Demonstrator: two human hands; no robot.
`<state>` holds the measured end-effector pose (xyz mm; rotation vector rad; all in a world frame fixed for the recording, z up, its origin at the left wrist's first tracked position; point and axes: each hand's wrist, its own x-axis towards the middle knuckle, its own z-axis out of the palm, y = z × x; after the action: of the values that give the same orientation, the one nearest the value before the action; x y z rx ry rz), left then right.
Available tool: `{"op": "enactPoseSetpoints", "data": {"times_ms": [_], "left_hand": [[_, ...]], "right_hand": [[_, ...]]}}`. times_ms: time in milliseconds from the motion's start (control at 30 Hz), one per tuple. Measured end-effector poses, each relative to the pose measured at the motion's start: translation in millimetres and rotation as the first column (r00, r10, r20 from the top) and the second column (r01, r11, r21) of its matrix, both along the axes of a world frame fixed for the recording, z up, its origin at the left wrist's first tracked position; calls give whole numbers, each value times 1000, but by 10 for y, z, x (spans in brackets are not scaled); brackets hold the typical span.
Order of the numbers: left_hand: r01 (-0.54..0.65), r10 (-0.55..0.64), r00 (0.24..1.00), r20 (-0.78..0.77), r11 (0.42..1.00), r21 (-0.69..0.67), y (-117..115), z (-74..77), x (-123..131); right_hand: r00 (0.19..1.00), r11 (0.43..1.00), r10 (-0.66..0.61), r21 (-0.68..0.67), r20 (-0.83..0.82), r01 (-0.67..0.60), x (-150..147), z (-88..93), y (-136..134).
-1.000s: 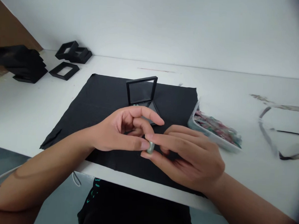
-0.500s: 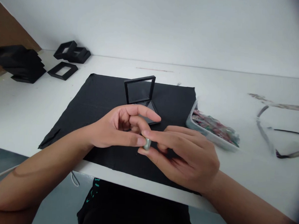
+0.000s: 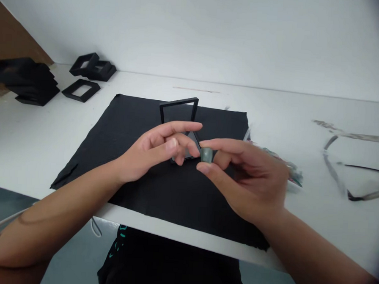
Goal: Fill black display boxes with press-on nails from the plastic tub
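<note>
Grey-green stone point(image 3: 206, 154): pinched between thumb and forefinger of right hand point(image 3: 252, 179), above black mat point(image 3: 129, 126). Left hand point(image 3: 154, 150): loosely open, empty, fingertips just left of stone. Open display case point(image 3: 179, 102): directly beyond, nearer left hand.

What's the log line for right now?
right hand: pinches small grey stone | left hand: open, beside it | open black frame box: behind, on black mat
</note>
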<state>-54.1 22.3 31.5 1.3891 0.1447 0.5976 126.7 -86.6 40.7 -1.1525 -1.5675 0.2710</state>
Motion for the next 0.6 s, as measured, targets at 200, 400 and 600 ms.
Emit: {"op": "enactPoseSetpoints", "data": {"times_ms": [200, 400, 600], "left_hand": [[135, -135, 991, 9, 985, -105, -58, 25, -4], [308, -317, 948, 9, 913, -267, -132, 15, 16], [308, -325, 945, -23, 913, -267, -161, 23, 23]], "right_hand": [[997, 996, 79, -28, 7, -79, -61, -55, -16], [989, 994, 102, 32, 107, -106, -103, -49, -55], [979, 980, 182, 62, 94, -189, -145, -71, -58]]}}
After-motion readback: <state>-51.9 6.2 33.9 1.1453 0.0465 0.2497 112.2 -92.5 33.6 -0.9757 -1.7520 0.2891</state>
